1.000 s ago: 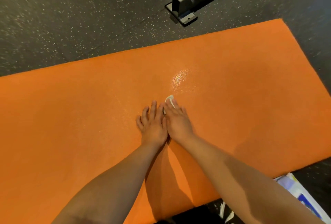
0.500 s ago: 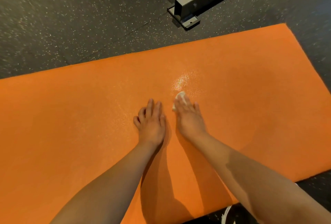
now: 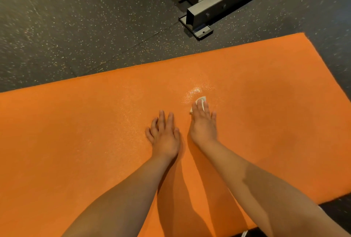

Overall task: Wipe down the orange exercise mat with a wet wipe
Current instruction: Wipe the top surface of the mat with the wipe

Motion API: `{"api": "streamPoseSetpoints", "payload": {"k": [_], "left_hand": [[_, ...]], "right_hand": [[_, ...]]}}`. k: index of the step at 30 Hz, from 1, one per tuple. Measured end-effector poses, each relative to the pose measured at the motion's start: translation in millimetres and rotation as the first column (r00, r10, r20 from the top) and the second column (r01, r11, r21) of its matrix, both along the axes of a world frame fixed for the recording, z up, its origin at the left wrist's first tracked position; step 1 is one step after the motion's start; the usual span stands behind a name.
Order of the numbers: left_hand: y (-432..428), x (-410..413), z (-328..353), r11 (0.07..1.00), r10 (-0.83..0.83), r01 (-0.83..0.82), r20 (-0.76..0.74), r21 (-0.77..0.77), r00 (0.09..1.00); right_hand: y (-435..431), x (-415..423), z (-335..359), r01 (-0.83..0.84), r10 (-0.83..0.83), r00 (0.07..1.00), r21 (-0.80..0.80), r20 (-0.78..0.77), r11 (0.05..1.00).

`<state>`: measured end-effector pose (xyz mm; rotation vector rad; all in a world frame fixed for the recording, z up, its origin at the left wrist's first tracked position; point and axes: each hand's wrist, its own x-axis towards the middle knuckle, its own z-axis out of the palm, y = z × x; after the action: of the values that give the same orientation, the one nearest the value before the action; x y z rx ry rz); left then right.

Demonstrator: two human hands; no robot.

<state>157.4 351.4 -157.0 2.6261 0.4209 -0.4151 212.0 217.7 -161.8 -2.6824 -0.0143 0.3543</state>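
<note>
Right hand [image 3: 202,123] slid right and forward, away from the left hand [image 3: 164,134], fingers flat, pressing the small white wet wipe [image 3: 201,102] onto the textured orange foam exercise mat [image 3: 76,132]. Left fingers lay flat, bracing. Risk: wet sheen [image 3: 195,91] ahead, so the bracing palm could slip.

orange exercise mat [image 3: 79,142]: flat on dark speckled floor, lying slantwise across view, glossy wet patch near centre | wet wipe [image 3: 201,102]: small, white, crumpled, on mat at patch's near edge, partly covered
</note>
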Motion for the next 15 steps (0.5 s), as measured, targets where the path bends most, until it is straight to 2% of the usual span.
{"api": "streamPoseSetpoints", "payload": {"k": [1,4,6,7,9,11,12,15], "left_hand": [[-1.6,1.6,1.5,1.0,0.009,-0.009,-0.006,-0.006,1.0],[1.3,4.1,4.5,0.999,0.026,-0.026,-0.001,-0.024,1.0],[10.3,3.5,5.1,1.0,0.014,-0.014,0.03,0.011,0.999],[15.9,5.8,5.2,1.0,0.007,-0.008,0.041,0.025,0.999],[22.9,17.0,5.2,0.999,-0.005,0.004,0.036,0.049,0.999],[22.6,31.5,3.8,0.998,0.007,-0.008,0.007,0.064,1.0],[19.9,36.8,2.5,0.998,0.027,-0.026,-0.013,0.062,1.0],[8.9,39.8,-4.5,0.994,0.083,-0.083,0.003,0.065,0.997]], "right_hand": [[9.5,-0.8,2.3,-0.032,0.032,0.999,0.025,-0.02,0.999],[27.1,-6.2,8.3,-0.293,0.3,0.953,0.127,-0.038,0.948],[15.9,2.9,4.9,-0.399,0.4,0.916,0.079,-0.002,0.914],[7.0,11.5,0.8,-0.386,0.386,0.922,0.038,0.016,0.922],[-7.6,29.1,-4.1,-0.186,0.186,0.982,-0.004,0.033,0.983],[0.2,37.8,-3.8,-0.017,0.017,0.999,0.011,0.027,1.0],[12.1,37.7,-2.0,-0.036,0.035,0.999,0.041,0.015,0.999],[39.5,29.1,2.4,-0.291,0.298,0.954,0.164,-0.022,0.943]]}}
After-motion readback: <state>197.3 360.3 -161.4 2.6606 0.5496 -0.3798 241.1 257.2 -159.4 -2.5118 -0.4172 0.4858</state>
